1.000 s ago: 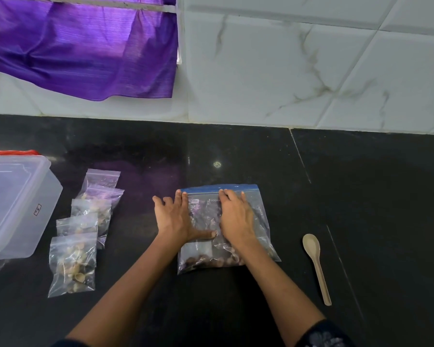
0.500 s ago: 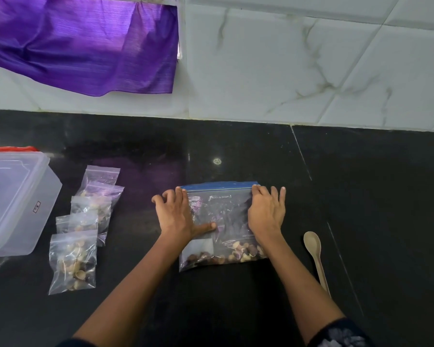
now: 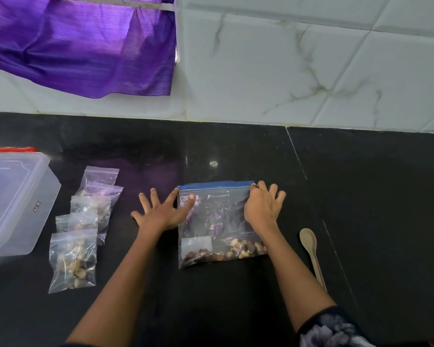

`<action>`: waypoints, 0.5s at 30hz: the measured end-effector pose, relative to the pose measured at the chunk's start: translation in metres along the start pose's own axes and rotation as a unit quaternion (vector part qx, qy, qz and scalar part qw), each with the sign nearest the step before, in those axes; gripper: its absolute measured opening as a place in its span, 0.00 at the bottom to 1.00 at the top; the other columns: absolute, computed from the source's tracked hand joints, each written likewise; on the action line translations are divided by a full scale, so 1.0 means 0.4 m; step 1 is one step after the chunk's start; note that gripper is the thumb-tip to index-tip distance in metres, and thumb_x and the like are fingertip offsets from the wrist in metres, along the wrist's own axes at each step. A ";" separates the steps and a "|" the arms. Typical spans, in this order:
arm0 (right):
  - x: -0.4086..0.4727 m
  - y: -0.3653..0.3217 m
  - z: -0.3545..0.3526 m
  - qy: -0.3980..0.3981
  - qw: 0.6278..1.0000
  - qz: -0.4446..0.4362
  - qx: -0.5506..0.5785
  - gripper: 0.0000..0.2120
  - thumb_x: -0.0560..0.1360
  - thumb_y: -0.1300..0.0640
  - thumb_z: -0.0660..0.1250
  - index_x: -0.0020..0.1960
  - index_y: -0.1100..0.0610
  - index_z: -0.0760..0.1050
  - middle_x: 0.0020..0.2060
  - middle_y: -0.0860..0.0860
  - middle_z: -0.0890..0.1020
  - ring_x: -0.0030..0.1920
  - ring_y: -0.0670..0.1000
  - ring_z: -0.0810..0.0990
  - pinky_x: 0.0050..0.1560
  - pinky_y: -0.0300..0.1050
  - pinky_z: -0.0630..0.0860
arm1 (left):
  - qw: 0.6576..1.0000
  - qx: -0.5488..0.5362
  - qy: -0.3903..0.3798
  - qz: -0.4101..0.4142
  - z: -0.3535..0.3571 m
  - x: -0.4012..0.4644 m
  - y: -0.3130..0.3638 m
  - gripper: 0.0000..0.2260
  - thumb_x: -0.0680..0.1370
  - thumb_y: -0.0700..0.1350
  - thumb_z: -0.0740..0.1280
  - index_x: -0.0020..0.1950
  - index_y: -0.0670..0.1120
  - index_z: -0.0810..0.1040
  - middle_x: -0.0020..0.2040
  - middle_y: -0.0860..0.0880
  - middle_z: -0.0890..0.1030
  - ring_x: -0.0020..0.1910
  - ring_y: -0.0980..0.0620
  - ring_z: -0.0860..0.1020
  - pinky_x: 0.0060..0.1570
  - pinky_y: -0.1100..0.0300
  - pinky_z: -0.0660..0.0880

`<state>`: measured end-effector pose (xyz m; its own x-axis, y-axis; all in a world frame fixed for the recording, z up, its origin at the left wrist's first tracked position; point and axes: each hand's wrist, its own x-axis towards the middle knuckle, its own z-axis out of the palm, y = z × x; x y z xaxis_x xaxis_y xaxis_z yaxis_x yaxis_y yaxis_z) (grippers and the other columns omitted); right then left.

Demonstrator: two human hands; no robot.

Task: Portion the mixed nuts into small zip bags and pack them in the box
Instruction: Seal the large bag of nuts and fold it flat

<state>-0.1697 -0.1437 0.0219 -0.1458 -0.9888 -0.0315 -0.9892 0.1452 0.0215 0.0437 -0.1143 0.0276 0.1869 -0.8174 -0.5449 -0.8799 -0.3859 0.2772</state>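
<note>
The right hand (image 3: 262,209) has slid along the blue seal of the large zip bag (image 3: 218,221) and is now pressing its far right corner, fingers bunched. The left hand (image 3: 164,211), previously curled on the opposite corner, is lifting away with fingers spread. Judged: the stock bag is closed; the small zip bags (image 3: 83,229), left of both hands, are awaiting packing into the box (image 3: 15,199) beyond them.

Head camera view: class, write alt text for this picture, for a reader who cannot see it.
Two bare hands press on a large zip bag of mixed nuts lying flat on a black counter: the left hand spread at its left edge, the right hand at its blue top strip. To the left lie small filled bags and a clear plastic box; a wooden spoon lies right.
</note>
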 end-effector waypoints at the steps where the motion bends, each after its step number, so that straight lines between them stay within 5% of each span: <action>1: 0.006 -0.002 -0.006 -0.011 1.000 0.001 0.011 0.15 0.76 0.59 0.62 0.62 0.55 0.73 0.60 0.51 0.73 0.61 0.55 0.67 0.62 0.51 0.60 | 1.000 -0.001 0.002 0.012 -0.011 0.012 -0.003 0.35 0.73 0.74 0.47 0.77 0.63 0.49 0.79 0.46 0.42 0.76 0.40 0.37 0.70 0.35 0.42; 5: 0.052 -0.002 -0.024 -0.041 0.990 0.049 0.122 0.15 0.78 0.51 0.60 0.61 0.57 0.73 0.60 0.54 0.74 0.60 0.55 0.73 0.62 0.51 0.61 | 0.992 0.004 0.113 0.057 -0.018 0.036 -0.003 0.25 0.77 0.64 0.60 0.71 0.56 0.66 0.71 0.45 0.62 0.70 0.41 0.58 0.68 0.40 0.55; 9: 0.084 0.029 -0.023 -0.134 0.939 0.099 0.300 0.33 0.68 0.44 0.74 0.64 0.62 0.68 0.60 0.56 0.75 0.60 0.57 0.75 0.59 0.52 0.69 | 0.987 -0.078 0.142 0.013 0.017 0.046 0.023 0.32 0.71 0.63 0.70 0.67 0.46 0.68 0.67 0.44 0.70 0.67 0.41 0.66 0.64 0.44 0.62; 12: 0.092 0.055 -0.024 -0.197 0.913 0.068 0.351 0.21 0.64 0.51 0.79 0.43 0.59 0.71 0.39 0.52 0.75 0.41 0.50 0.76 0.42 0.45 0.72 | 0.977 -0.173 0.120 -0.023 0.021 0.077 0.023 0.29 0.67 0.62 0.73 0.61 0.46 0.73 0.60 0.45 0.78 0.61 0.41 0.73 0.59 0.46 0.65; 15: 0.101 0.082 -0.049 -0.225 0.880 0.027 0.417 0.21 0.65 0.61 0.78 0.51 0.59 0.70 0.38 0.49 0.74 0.40 0.46 0.75 0.38 0.37 0.72 | 0.972 -0.204 0.116 -0.004 -0.002 0.100 0.011 0.29 0.66 0.56 0.77 0.60 0.46 0.70 0.59 0.46 0.77 0.61 0.43 0.72 0.59 0.48 0.65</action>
<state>-0.2077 -0.1796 0.0410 0.0008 -0.8934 -0.4492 -0.6209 0.3517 -0.7006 0.0477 -0.1490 0.0077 0.3282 -0.8702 -0.3674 -0.6412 -0.4909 0.5899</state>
